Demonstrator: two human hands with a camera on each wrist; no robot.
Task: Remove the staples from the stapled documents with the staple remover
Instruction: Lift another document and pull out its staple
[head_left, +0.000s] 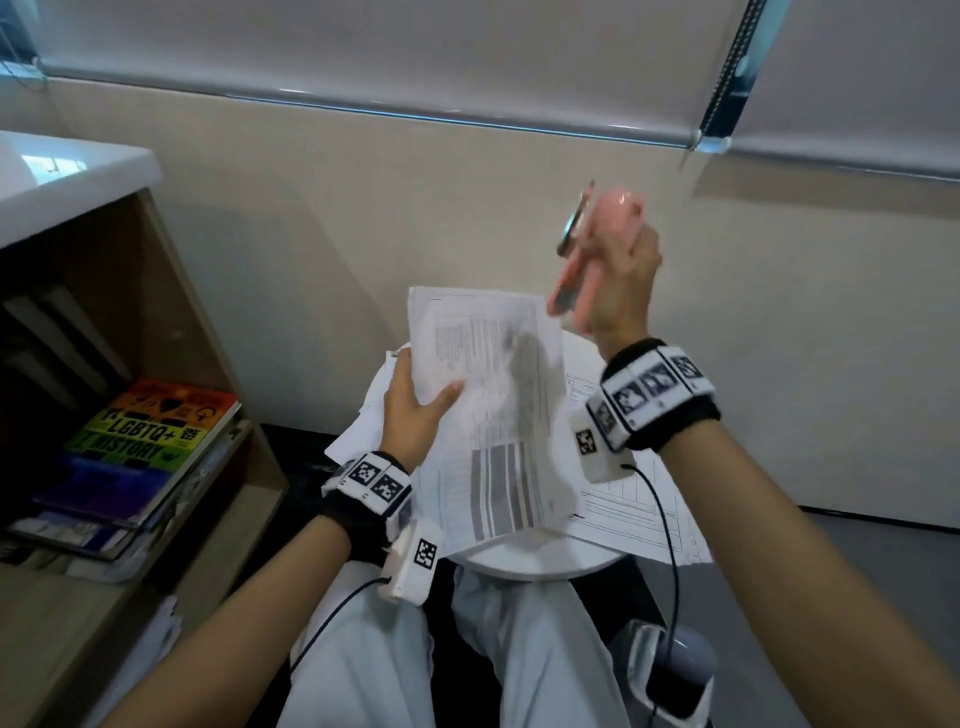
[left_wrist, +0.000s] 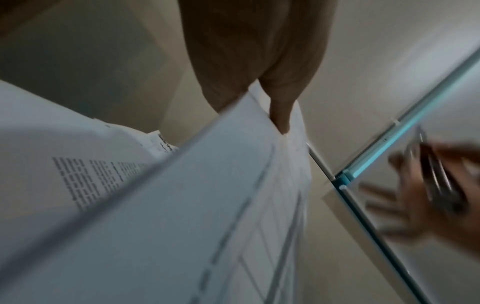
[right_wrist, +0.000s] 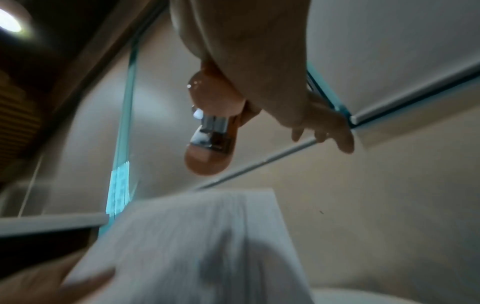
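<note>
A pink staple remover (head_left: 587, 249) is being gripped in the raised right hand (head_left: 621, 283), fingers curled. The papers (head_left: 498, 415) are being pinched by the left hand (head_left: 415, 410), above the round stool (head_left: 540, 558).

The head view is bright and even, but its edges bend outward. A grey shadow falls across the papers (head_left: 488, 415). The right hand (head_left: 621, 280) and the pink staple remover (head_left: 597, 234) look smeared. Both wrist views are dim and blurry. A ceiling lamp (right_wrist: 9, 21) glares white in the right wrist view's top left corner.
</note>
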